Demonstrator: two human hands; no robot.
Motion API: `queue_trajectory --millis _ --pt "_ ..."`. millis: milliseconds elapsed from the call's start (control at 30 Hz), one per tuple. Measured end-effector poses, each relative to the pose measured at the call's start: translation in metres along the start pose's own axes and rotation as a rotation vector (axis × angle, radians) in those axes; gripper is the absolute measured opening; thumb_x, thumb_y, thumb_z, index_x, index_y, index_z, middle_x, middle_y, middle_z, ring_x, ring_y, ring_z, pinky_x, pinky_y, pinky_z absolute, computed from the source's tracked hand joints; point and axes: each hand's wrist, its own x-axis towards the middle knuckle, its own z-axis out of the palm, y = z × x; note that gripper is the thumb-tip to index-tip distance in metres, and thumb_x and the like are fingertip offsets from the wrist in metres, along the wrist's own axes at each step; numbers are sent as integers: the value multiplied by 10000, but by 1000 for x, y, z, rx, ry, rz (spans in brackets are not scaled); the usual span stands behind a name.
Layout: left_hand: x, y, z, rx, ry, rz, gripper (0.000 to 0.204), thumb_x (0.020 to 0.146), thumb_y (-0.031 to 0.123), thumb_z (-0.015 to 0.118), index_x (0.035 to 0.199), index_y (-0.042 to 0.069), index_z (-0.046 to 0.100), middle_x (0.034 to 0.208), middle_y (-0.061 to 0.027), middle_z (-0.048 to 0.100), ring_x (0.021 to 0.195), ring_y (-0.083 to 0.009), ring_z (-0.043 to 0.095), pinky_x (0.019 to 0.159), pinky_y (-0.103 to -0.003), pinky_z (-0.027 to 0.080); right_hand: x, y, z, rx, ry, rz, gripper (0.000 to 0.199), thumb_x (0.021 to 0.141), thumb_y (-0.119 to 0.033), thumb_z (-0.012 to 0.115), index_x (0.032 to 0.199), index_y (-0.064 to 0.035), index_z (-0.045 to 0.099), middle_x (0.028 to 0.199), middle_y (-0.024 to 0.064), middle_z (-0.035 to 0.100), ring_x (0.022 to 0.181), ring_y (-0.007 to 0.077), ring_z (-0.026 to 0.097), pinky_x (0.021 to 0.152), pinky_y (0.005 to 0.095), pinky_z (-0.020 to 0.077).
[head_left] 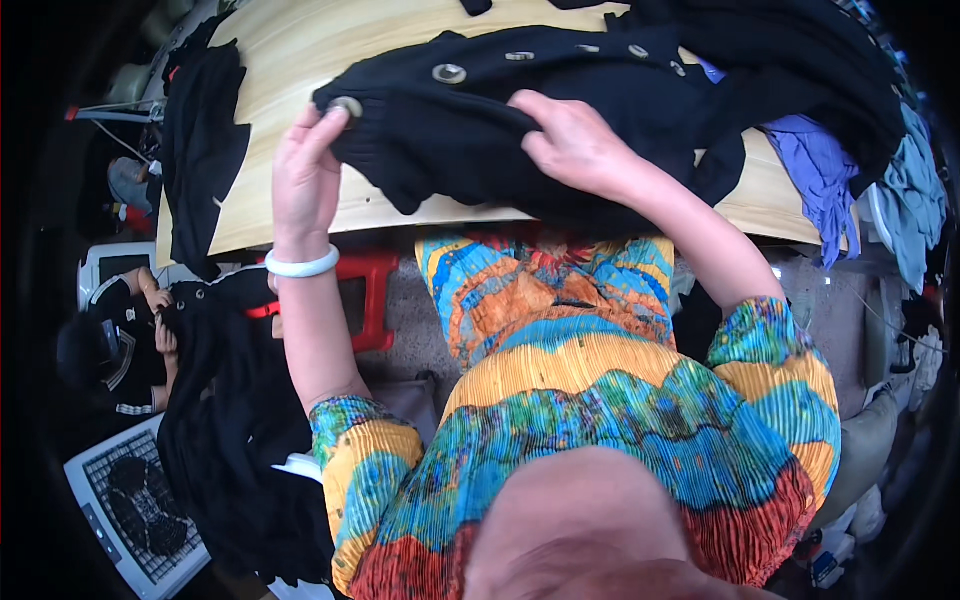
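A black knit cardigan (440,135) with several large buttons along its upper edge stretches across the near side of the table. At its left end, my left hand (308,175) pinches the ribbed hem, with the thumb beside a pale button (346,107). My right hand (575,140) is closed on the fabric near the middle, finger and thumb gripping a fold. A dark-centred button (449,74) lies along the edge between the two hands. Part of the cardigan droops toward the table's front edge. Its right end merges with other dark cloth.
The light wooden table (290,45) carries more black garments (205,140) on its left. Purple cloth (815,175) and grey-blue cloth (910,195) hang at the right. Below left, a red stool (375,300) stands near another person (125,340) handling black buttoned cloth (225,400).
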Motion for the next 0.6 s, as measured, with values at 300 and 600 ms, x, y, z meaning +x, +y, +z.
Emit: queue_trajectory --millis 300,600 --pt "-2 -13 -32 -192 116 -29 246 852 41 495 1085 -32 528 1022 -85 598 973 -162 555 912 -278 392 -86 39 -67 -53 -345 341 232 696 -97 531 900 5 575 742 170 591 727 267 593 679 338 452" --pt "-12 -31 -38 -343 188 -96 217 862 53 476 1044 -36 554 1110 -129 564 1065 -213 520 972 -342 370 -68 19 -205 133 203 70 110 795 -148 616 848 -54 592 754 -25 553 712 55 523 664 182 420"
